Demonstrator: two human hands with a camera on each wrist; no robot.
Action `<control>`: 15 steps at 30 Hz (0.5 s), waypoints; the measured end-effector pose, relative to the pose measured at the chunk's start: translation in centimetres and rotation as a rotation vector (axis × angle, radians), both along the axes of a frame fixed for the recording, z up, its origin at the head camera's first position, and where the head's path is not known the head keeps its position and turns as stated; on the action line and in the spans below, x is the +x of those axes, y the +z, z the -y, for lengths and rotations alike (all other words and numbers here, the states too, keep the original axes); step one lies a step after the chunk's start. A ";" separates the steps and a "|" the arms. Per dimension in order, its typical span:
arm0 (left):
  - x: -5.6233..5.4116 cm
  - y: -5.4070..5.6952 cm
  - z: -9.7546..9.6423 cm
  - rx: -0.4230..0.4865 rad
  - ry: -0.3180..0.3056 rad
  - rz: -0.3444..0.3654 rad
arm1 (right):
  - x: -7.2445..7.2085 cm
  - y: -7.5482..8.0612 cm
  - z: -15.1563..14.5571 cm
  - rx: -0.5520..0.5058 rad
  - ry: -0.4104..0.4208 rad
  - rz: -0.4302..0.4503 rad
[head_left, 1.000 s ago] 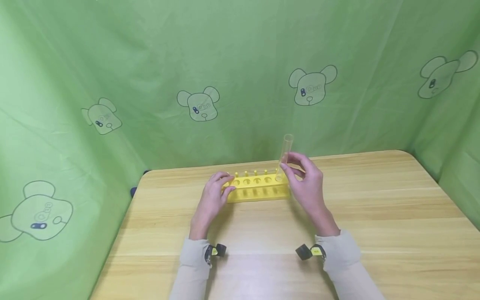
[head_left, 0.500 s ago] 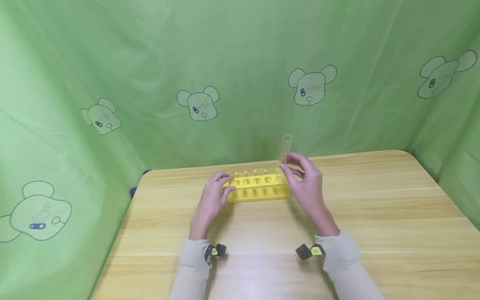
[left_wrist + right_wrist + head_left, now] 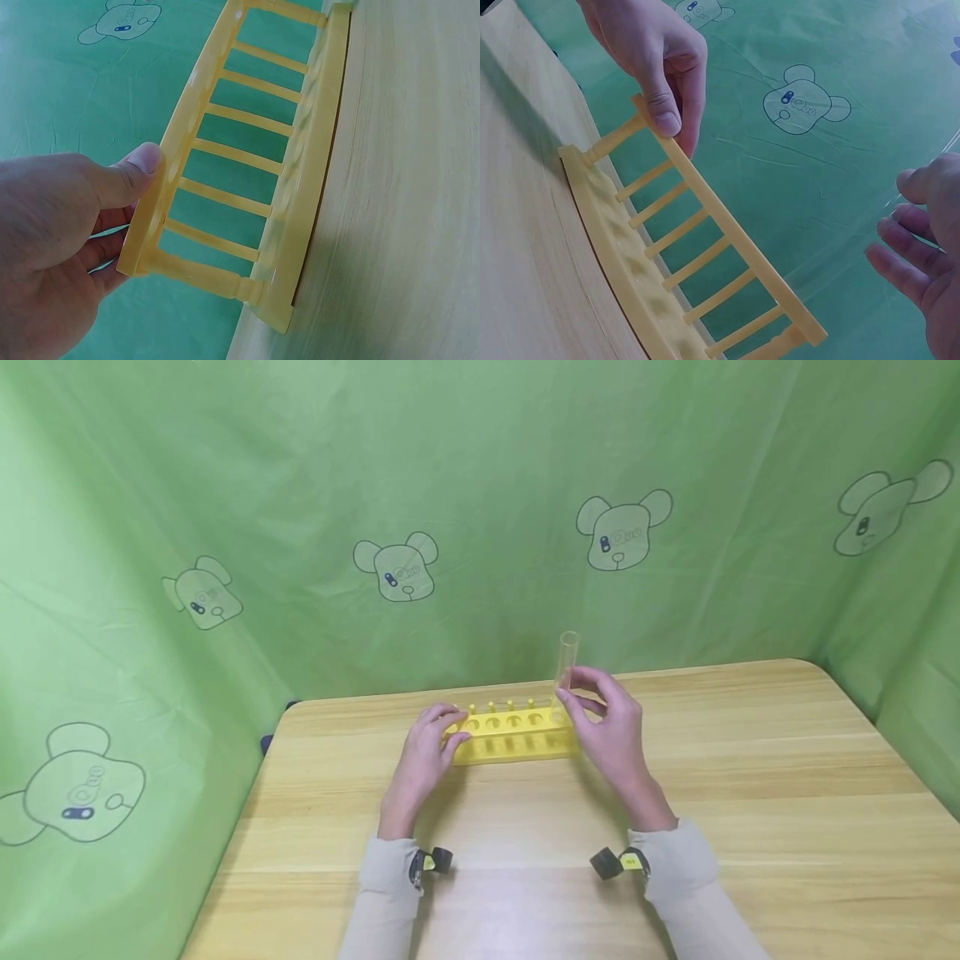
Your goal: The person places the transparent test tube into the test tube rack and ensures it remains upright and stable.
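Near the back of the table stands a yellow test tube rack (image 3: 517, 732) with a row of round holes and pegs behind them. The left hand (image 3: 423, 752) grips its left end; in the left wrist view the thumb (image 3: 144, 159) lies on the upper bar, other fingers under it. Between thumb and fingers, the right hand (image 3: 615, 727) pinches a clear test tube (image 3: 567, 652). The tube stands nearly upright, leaning slightly right, its lower end at the rack's rightmost hole. In the right wrist view the tube is faint beside the right hand's fingers (image 3: 904, 270).
A light wooden table (image 3: 750, 777) lies under the rack. Green cloth (image 3: 495, 460) with printed bear heads hangs behind it and along both sides. Each wrist wears a small black camera (image 3: 607, 863).
The tube's top has swung slightly left, leaving it more upright, and the right hand has shifted a little left with it. The left hand and rack stay put.
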State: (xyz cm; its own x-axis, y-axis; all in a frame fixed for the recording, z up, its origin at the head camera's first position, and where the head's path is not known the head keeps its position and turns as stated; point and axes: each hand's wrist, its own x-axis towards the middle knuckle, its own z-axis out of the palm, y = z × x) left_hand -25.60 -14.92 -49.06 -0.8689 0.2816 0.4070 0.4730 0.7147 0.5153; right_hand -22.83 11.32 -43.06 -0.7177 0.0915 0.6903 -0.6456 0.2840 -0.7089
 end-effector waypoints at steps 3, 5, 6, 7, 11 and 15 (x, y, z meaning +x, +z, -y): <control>0.0 0.0 0.0 -0.004 0.002 -0.001 | -0.8 -1.1 -0.4 -0.002 0.005 -0.007; 0.0 0.0 0.0 -0.004 0.002 -0.002 | -1.4 -2.0 -0.7 -0.003 0.010 -0.004; 0.0 0.0 -0.1 -0.003 0.000 -0.005 | -1.6 -2.2 -0.8 -0.002 0.012 0.000; 0.0 0.0 -0.1 -0.002 0.000 -0.006 | -1.7 -2.4 -0.9 -0.003 0.014 0.004; 0.0 0.0 -0.1 -0.003 -0.001 -0.016 | -1.8 -2.8 -1.1 -0.012 0.028 0.019; 0.1 0.1 -0.1 0.004 -0.004 -0.024 | -1.9 -2.9 -1.1 -0.019 0.030 0.020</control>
